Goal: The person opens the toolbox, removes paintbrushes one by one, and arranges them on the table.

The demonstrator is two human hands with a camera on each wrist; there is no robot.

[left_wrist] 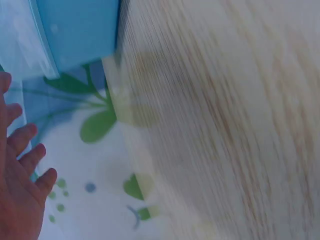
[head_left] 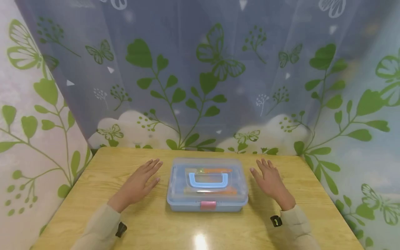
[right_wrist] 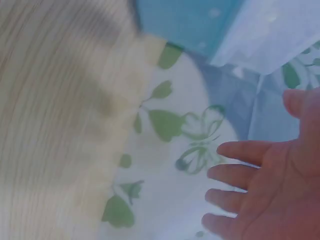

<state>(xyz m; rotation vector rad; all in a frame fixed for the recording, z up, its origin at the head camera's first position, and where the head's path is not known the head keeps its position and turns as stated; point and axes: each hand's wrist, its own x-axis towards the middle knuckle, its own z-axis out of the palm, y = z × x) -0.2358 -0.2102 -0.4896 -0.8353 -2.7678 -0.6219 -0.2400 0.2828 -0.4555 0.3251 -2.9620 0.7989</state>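
Observation:
A light blue plastic storage box (head_left: pixel 175 207) with a clear lid stands closed on the wooden table. Its blue carry handle (head_left: pixel 208 185) lies on the lid, and a pink latch (head_left: pixel 208 205) fastens the front. Through the lid, orange-coloured items (head_left: pixel 218 171) show blurred. To the left of the box is my left hand (head_left: pixel 137 184), fingers straight and slightly spread, holding nothing. My right hand (head_left: pixel 270 180) is on the other side, fingers extended towards the back, also apart from the box. Both wrist views catch the box's side wall (left_wrist: pixel 80 35) near the top.
The wooden table (head_left: pixel 143 229) reaches back to a blue-grey curtain (head_left: pixel 187 114) printed with green leaves and butterflies. Similar printed cloth (head_left: pixel 28 146) hangs along the left side, with more cloth (head_left: pixel 368 149) on the right. A dark strap piece sits at each cuff.

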